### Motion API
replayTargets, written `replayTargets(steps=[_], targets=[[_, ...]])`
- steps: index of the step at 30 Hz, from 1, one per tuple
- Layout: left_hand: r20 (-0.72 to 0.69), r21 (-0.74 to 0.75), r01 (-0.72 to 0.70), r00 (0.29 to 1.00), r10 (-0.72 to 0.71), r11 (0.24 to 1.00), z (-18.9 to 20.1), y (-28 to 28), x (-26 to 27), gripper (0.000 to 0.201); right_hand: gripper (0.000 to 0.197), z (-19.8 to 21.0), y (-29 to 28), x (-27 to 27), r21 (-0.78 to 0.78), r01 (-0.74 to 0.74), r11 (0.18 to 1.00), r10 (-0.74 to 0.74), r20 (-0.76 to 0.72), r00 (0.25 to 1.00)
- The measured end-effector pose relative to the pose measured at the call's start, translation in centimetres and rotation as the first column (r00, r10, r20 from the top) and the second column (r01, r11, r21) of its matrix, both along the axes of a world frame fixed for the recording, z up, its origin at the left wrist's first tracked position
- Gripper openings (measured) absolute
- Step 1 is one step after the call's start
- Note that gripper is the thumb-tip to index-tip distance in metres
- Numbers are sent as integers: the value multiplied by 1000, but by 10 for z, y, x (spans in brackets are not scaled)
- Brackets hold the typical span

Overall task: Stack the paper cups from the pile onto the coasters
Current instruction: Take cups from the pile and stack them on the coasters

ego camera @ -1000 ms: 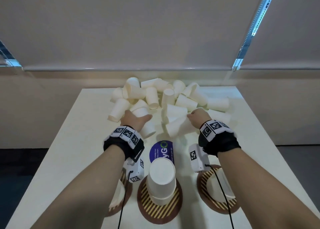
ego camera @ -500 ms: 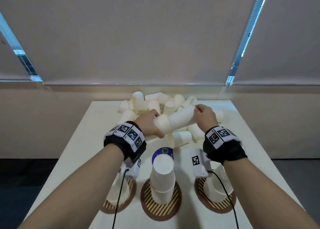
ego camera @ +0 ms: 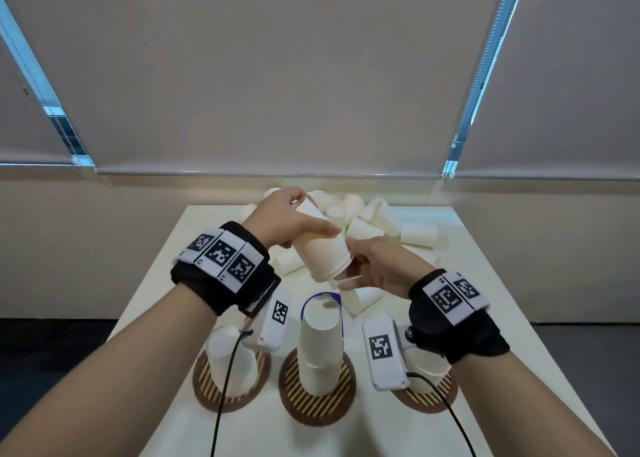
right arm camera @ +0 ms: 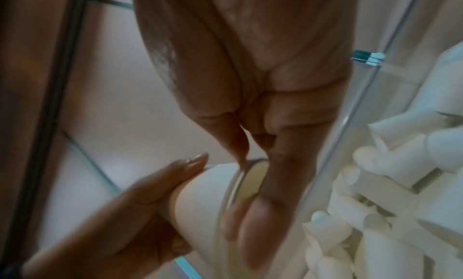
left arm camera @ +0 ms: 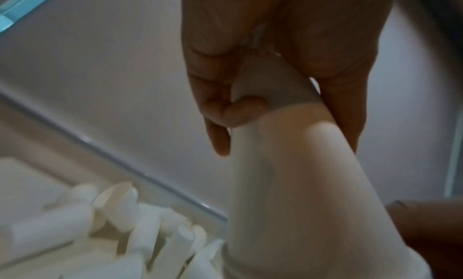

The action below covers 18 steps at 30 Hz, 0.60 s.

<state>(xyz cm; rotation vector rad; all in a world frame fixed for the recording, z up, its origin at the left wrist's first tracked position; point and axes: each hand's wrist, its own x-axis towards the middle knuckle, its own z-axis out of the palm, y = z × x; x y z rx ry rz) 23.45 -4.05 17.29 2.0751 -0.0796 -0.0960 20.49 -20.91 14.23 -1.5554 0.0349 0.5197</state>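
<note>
From the head view, the left hand (ego camera: pixel 282 223) is wrapping its fingers and thumb around the narrow end of a held paper cup (ego camera: pixel 323 252), keeping it tilted in the air above the surface (ego camera: pixel 485 311), with the open rim pointing down toward the person. The right hand (ego camera: pixel 377 266) is meeting that rim, its fingertips pinching the lip of the cup; whether a second cup is nested inside cannot be told. Behind both hands, the pile of paper cups (ego camera: pixel 374 219) is lying scattered at the far end of the surface. Nearer the person, three round striped coasters are sitting in a row: the left coaster (ego camera: pixel 211 387) is carrying an upturned cup, the middle coaster (ego camera: pixel 317 404) is carrying a taller stack of cups (ego camera: pixel 320 346), and the right coaster (ego camera: pixel 433 396) is carrying cups mostly hidden by the wrist camera. A blue round label (ego camera: pixel 308 306) is peeking out behind the middle stack.

From the left wrist view, the left hand (left arm camera: pixel 275 55) is closing its grip on the base of the held paper cup (left arm camera: pixel 288 174), fingers curling round it, with the pile (left arm camera: pixel 120 233) blurred below.

From the right wrist view, the right hand (right arm camera: pixel 250 85) is pinching the rim of the held paper cup (right arm camera: pixel 205 186), while the left hand (right arm camera: pixel 120 223) is holding the cup's body; the pile (right arm camera: pixel 388 184) is lying at the right.
</note>
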Motion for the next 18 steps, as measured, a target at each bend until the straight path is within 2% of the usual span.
replayTargets(steps=[3,5,7,9,12,14,16,18], targets=[[123,118,-5,992,-10,993,13,-3,-22,37,26,2,-1,-13,-177,-56,983,59,16,998],[160,262,26,985,-70,965,12,-8,-39,39,21,-4,-4,-20,-332,-77,940,93,32,995],[183,491,66,967,-177,869,-1,-14,-56,43,17,-15,-8,-24,-491,-101,865,148,57,987],[186,651,87,945,-270,754,-22,-20,-68,46,21,-25,-13,-26,-574,-62,816,131,80,988],[90,740,186,925,-370,646,-58,-24,-74,46,23,-36,-24,-26,-564,97,820,-13,151,988],[27,750,236,923,-385,618,-78,-24,-76,47,25,-37,-34,-25,-520,214,827,-112,220,969],[24,759,227,927,-375,610,-89,-25,-79,50,29,-35,-48,-22,-478,313,820,-196,279,940],[-7,803,237,921,-389,547,-87,-30,-79,54,32,-33,-64,-19,-450,387,805,-267,308,913]])
